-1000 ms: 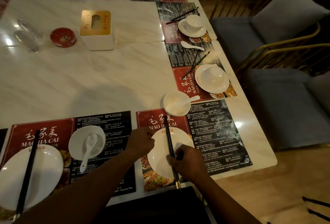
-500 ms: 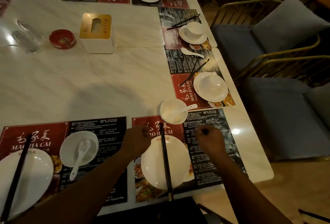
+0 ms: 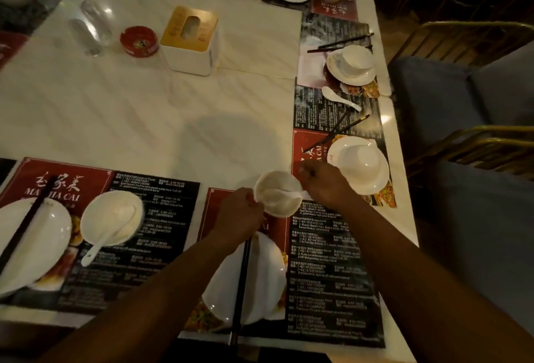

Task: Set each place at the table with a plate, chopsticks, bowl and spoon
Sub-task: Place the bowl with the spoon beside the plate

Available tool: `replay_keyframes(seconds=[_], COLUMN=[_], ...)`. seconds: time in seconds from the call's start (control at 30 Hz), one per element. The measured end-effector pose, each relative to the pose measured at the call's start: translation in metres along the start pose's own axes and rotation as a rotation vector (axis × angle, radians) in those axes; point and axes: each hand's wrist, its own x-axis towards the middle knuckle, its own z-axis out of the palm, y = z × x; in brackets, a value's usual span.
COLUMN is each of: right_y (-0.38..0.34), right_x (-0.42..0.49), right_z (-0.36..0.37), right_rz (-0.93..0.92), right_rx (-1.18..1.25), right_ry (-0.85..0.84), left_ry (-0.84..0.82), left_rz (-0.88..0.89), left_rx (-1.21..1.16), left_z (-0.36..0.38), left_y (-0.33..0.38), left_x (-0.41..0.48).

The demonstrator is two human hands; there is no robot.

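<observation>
A small white bowl (image 3: 277,193) with a white spoon (image 3: 281,192) lying in it sits at the top edge of the near placemat (image 3: 332,261). My left hand (image 3: 239,213) holds the bowl's left rim. My right hand (image 3: 326,186) grips its right side, covering the spoon handle's end. Nearer me, a white plate (image 3: 260,281) carries black chopsticks (image 3: 241,290) laid lengthwise. The place to the left has a plate (image 3: 31,244), chopsticks (image 3: 26,218) and a bowl with a spoon (image 3: 111,218).
Along the right edge are two plates with upturned bowls (image 3: 358,164) (image 3: 351,64), loose chopsticks (image 3: 338,131) and a spoon (image 3: 341,98). A tissue box (image 3: 189,40), red ashtray (image 3: 139,41) and glasses (image 3: 92,27) stand mid-table. Cushioned chairs (image 3: 476,102) line the right side.
My right hand let go of the chopsticks on the plate and moved forward. Both hands now reach the small bowl and take hold of it.
</observation>
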Motion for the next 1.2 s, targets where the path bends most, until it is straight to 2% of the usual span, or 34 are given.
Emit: replay_keyframes(seconds=[0.13, 0.3, 0.5, 0.63, 0.9, 1.2], right_y=[0.004, 0.013, 0.034, 0.059, 0.099, 0.106], right_x=[0.026, 0.029, -0.007, -0.050, -0.116, -0.142], right_z=[0.009, 0.009, -0.007, -0.014, 0.023, 0.046], right_rz=[-0.110, -0.149, -0.087, -0.037, 0.215, 0.310], right_rx=[-0.061, -0.105, 0.019, 0.143, 0.329, 0.321], right_ry=[-0.213, -0.207, -0.103, -0.024, 0.119, 0.237], left_ry=[0.041, 0.068, 0.048, -0.049, -0.138, -0.196], left_rz=[-0.077, -0.116, -0.040, 0.063, 0.151, 0.052], left_rx=[-0.031, -0.074, 0.039, 0.173, 0.326, 0.148], left_z=[0.010, 0.019, 0.029, 0.031, 0.047, 0.058], left_y=[0.005, 0.010, 0.036, 0.037, 0.033, 0.012], left_x=[-0.002, -0.007, -0.016, -0.021, -0.030, -0.034])
